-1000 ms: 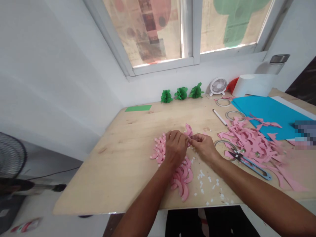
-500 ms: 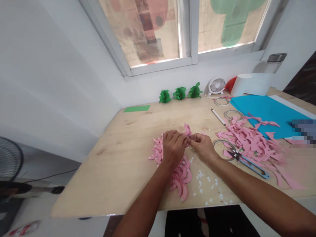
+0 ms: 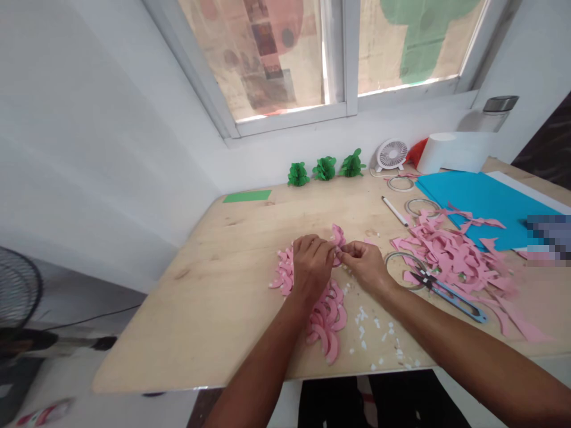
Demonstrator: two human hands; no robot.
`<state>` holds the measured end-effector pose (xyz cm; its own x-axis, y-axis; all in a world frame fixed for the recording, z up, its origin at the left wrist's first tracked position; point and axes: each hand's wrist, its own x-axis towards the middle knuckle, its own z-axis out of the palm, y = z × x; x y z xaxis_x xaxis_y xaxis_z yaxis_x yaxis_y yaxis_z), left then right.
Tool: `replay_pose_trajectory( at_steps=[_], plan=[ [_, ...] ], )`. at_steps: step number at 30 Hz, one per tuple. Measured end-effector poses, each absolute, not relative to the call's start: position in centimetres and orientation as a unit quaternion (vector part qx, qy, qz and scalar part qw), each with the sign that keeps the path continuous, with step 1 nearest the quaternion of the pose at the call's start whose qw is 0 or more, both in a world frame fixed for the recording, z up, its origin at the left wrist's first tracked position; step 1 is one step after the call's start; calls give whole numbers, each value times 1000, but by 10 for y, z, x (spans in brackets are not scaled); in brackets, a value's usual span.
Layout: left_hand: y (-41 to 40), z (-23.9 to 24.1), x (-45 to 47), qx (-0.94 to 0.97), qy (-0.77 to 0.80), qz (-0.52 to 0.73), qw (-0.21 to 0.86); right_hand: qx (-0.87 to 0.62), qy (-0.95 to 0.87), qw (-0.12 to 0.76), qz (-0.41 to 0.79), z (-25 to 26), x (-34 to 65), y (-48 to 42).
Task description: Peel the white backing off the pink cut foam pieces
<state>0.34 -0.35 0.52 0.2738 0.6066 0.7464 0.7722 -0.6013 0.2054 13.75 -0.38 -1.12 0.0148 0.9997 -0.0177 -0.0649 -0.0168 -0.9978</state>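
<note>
Both my hands meet over the middle of the table, around a small pink paper piece (image 3: 338,233) that sticks up between them. My left hand (image 3: 312,258) is closed, its fingers curled over the near side of this piece. With thumb and fingertips pinched, my right hand (image 3: 362,260) grips its right edge. Beneath and beside my left hand lie many curved pink paper strips (image 3: 328,321) with small white bits on their ends. My fingers partly hide the pink piece, so its full shape cannot be made out.
White paper bits (image 3: 362,327) are scattered on the wooden table (image 3: 214,297). To the right lie pink scraps (image 3: 459,252), thread snips (image 3: 450,297), tape rolls (image 3: 422,207), a marker (image 3: 395,211) and blue sheets (image 3: 495,202). Green paper shapes (image 3: 324,169) and a small fan (image 3: 391,156) stand behind.
My hands have shifted very slightly left, still pinching the pink paper piece between them. The other things on the table stay where they were.
</note>
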Motion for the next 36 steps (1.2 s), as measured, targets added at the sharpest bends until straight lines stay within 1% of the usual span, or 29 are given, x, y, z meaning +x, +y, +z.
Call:
replay_pose_trajectory(
  at_steps=[6, 9, 12, 15, 20, 30, 36],
  plan=[
    [-2, 2, 2, -779, -448, -439, -12, -508, -479, 511, 501, -11, 139, -3],
    [-2, 1, 2, -777, -448, -441, -32, -503, -482, 509, 506, -10, 139, -3],
    [-3, 2, 2, -780, -451, -434, -20, -493, -478, 512, 516, -10, 138, -3],
    [-3, 3, 3, -787, -446, -426, 17, -492, -474, 513, 520, -11, 138, -3],
    [-3, 4, 2, -795, -436, -418, 61, -503, -485, 508, 503, -10, 138, -4],
    [-2, 5, 2, -796, -441, -411, 57, -504, -481, 507, 507, -10, 137, -4],
    [0, 3, -2, -761, -468, -447, 43, -509, -461, 514, 514, -9, 139, -3]
  ],
)
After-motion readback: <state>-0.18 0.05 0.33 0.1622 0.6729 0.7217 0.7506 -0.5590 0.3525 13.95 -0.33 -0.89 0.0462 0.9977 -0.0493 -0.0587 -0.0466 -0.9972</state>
